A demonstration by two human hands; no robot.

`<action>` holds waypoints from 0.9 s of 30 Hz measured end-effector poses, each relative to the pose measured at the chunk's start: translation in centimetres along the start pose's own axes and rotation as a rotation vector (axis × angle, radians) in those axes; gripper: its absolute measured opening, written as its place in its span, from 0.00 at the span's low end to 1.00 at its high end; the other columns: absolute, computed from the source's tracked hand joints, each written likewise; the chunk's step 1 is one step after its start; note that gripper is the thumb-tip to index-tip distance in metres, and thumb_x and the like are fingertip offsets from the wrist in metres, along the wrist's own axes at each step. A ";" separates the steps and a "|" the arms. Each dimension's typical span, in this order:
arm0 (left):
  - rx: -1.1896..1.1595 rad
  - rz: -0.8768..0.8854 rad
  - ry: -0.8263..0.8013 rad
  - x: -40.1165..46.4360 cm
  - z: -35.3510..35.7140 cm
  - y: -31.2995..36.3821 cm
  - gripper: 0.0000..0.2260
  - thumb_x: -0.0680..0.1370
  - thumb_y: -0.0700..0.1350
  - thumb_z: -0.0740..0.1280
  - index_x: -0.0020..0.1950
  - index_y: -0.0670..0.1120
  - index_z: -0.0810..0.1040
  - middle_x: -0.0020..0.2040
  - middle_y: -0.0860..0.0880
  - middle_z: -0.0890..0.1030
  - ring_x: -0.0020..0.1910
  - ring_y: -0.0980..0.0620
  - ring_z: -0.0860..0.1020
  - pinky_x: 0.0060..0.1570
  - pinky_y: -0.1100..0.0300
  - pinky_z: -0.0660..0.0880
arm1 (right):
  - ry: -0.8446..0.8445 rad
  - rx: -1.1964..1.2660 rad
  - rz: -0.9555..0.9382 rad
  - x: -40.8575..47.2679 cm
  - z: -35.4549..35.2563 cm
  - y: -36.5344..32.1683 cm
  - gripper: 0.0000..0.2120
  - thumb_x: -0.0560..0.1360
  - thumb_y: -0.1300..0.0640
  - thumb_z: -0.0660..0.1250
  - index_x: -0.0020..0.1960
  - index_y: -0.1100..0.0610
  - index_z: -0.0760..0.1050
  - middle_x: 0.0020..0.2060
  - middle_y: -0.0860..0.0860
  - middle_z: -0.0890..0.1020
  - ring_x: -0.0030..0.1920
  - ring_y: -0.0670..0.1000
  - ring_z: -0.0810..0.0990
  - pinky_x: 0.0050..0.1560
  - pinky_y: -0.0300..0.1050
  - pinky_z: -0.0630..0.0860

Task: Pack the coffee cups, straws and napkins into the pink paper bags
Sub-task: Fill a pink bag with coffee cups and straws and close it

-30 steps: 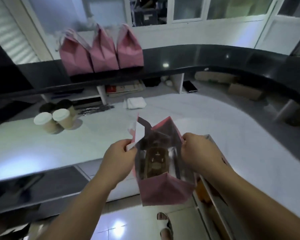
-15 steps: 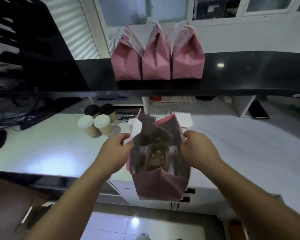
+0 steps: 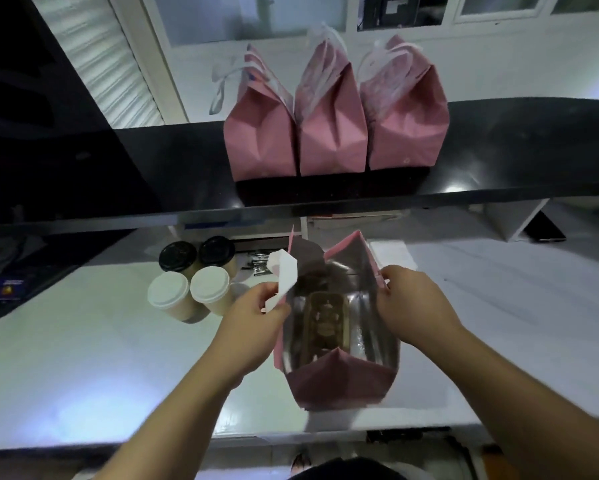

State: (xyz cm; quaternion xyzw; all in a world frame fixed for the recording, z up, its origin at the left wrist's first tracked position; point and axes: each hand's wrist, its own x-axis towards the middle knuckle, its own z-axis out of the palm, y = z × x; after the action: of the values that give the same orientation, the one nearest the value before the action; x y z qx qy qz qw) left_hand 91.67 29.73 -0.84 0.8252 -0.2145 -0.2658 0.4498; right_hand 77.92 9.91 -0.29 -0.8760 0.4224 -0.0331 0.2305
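Open pink bag (image 3: 339,379) at frame centre on the desk (image 3: 83,358), mouth up. Left hand (image 3: 256,317) pinches its left rim, right hand (image 3: 412,306) its right rim. Coffee cups (image 3: 194,282) stand centre-left, nearer the left hand.

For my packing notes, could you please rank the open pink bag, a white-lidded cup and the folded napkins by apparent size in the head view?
1. Open pink bag, though nearest the camera.
2. White-lidded cup.
3. Folded napkins, partly hidden, so unsure.
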 end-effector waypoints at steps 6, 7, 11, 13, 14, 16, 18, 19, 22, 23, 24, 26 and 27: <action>-0.102 -0.027 -0.193 1.2 -0.1 -2.3 0.13 0.81 0.58 0.69 0.65 0.66 0.76 0.61 0.68 0.80 0.59 0.64 0.80 0.61 0.56 0.78 | -0.035 -0.028 0.052 0.6 1.2 -0.1 0.13 0.80 0.51 0.60 0.59 0.52 0.80 0.47 0.52 0.86 0.43 0.54 0.83 0.46 0.52 0.83; -0.103 -0.010 -0.245 1.3 -0.3 -2.7 0.14 0.80 0.61 0.70 0.64 0.68 0.75 0.61 0.70 0.80 0.59 0.67 0.79 0.61 0.57 0.77 | -0.036 -0.024 0.051 0.7 1.4 0.0 0.13 0.80 0.51 0.61 0.60 0.52 0.80 0.48 0.51 0.86 0.43 0.54 0.83 0.46 0.51 0.83; -0.143 0.031 -0.513 1.8 -2.2 -3.6 0.26 0.73 0.66 0.75 0.70 0.71 0.73 0.66 0.67 0.78 0.63 0.62 0.79 0.59 0.60 0.79 | -0.063 -0.022 0.032 1.1 1.3 0.5 0.14 0.81 0.49 0.61 0.62 0.50 0.80 0.49 0.49 0.86 0.40 0.49 0.80 0.39 0.45 0.76; -0.151 0.022 -0.636 2.4 -4.0 -4.1 0.26 0.73 0.61 0.78 0.70 0.69 0.74 0.66 0.65 0.79 0.64 0.59 0.80 0.57 0.62 0.80 | -0.071 -0.021 0.011 1.2 1.1 0.7 0.14 0.81 0.50 0.60 0.62 0.50 0.79 0.49 0.49 0.86 0.40 0.50 0.80 0.40 0.45 0.76; -0.127 0.008 -0.627 2.9 -4.7 -4.6 0.24 0.74 0.56 0.77 0.69 0.66 0.77 0.65 0.63 0.80 0.63 0.58 0.81 0.57 0.62 0.79 | -0.073 -0.018 0.000 1.2 1.0 0.8 0.14 0.81 0.50 0.60 0.62 0.50 0.79 0.49 0.49 0.86 0.42 0.50 0.81 0.41 0.46 0.77; -0.034 -0.011 -0.406 5.0 -5.7 -5.4 0.15 0.76 0.47 0.74 0.62 0.59 0.82 0.59 0.60 0.85 0.59 0.57 0.83 0.55 0.62 0.79 | -0.074 -0.018 -0.018 1.3 1.1 0.8 0.13 0.82 0.50 0.59 0.61 0.50 0.79 0.48 0.49 0.86 0.41 0.49 0.81 0.40 0.45 0.77; 0.157 -0.005 -0.054 7.8 -6.3 -6.2 0.08 0.78 0.45 0.72 0.57 0.55 0.82 0.56 0.56 0.86 0.54 0.57 0.84 0.52 0.58 0.78 | -0.071 -0.023 -0.030 1.5 1.3 0.9 0.13 0.82 0.49 0.59 0.61 0.50 0.79 0.47 0.48 0.86 0.38 0.46 0.79 0.37 0.43 0.75; 0.299 -0.002 0.087 9.3 -6.6 -6.5 0.10 0.78 0.47 0.72 0.59 0.53 0.82 0.60 0.54 0.84 0.56 0.54 0.83 0.53 0.55 0.78 | -0.072 -0.025 -0.034 1.6 1.4 0.8 0.13 0.82 0.49 0.60 0.61 0.50 0.79 0.47 0.48 0.86 0.37 0.45 0.78 0.36 0.42 0.73; 0.717 -0.048 0.214 12.9 -7.1 -8.1 0.26 0.75 0.53 0.72 0.72 0.46 0.75 0.71 0.44 0.74 0.66 0.40 0.75 0.60 0.46 0.76 | -0.075 -0.020 -0.025 1.6 1.7 0.7 0.13 0.82 0.49 0.61 0.62 0.49 0.79 0.48 0.47 0.85 0.35 0.42 0.75 0.33 0.39 0.70; 0.789 -0.084 0.197 13.7 -7.0 -8.6 0.29 0.75 0.55 0.72 0.72 0.45 0.73 0.72 0.43 0.73 0.68 0.38 0.74 0.61 0.45 0.75 | -0.079 -0.018 -0.021 1.6 1.7 0.7 0.13 0.82 0.48 0.61 0.62 0.49 0.79 0.47 0.47 0.85 0.35 0.41 0.75 0.32 0.38 0.69; 0.824 -0.123 0.174 14.3 -6.8 -9.1 0.31 0.74 0.57 0.72 0.72 0.44 0.72 0.73 0.43 0.72 0.69 0.37 0.72 0.62 0.44 0.74 | -0.081 -0.017 -0.021 1.6 1.7 0.7 0.13 0.82 0.48 0.61 0.62 0.49 0.79 0.46 0.46 0.84 0.35 0.41 0.74 0.32 0.37 0.69; 0.854 -0.179 0.142 15.1 -6.3 -10.3 0.36 0.72 0.60 0.73 0.74 0.44 0.70 0.75 0.43 0.70 0.71 0.37 0.70 0.65 0.43 0.72 | -0.082 -0.012 -0.026 1.7 1.6 0.8 0.12 0.82 0.49 0.61 0.61 0.49 0.79 0.43 0.44 0.81 0.36 0.42 0.76 0.33 0.38 0.70; 0.883 -0.185 0.143 15.4 -6.1 -10.8 0.37 0.72 0.61 0.74 0.74 0.43 0.69 0.74 0.43 0.70 0.71 0.38 0.70 0.65 0.43 0.71 | -0.082 -0.009 -0.025 1.8 1.6 0.9 0.12 0.82 0.49 0.61 0.61 0.49 0.79 0.42 0.44 0.80 0.36 0.43 0.77 0.34 0.39 0.72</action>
State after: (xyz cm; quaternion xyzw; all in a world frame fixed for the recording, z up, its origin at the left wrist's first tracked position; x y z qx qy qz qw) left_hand 108.56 29.89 -11.04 0.9699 -0.2011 -0.1302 0.0429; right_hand 78.84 8.66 -2.36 -0.8829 0.4017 0.0020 0.2432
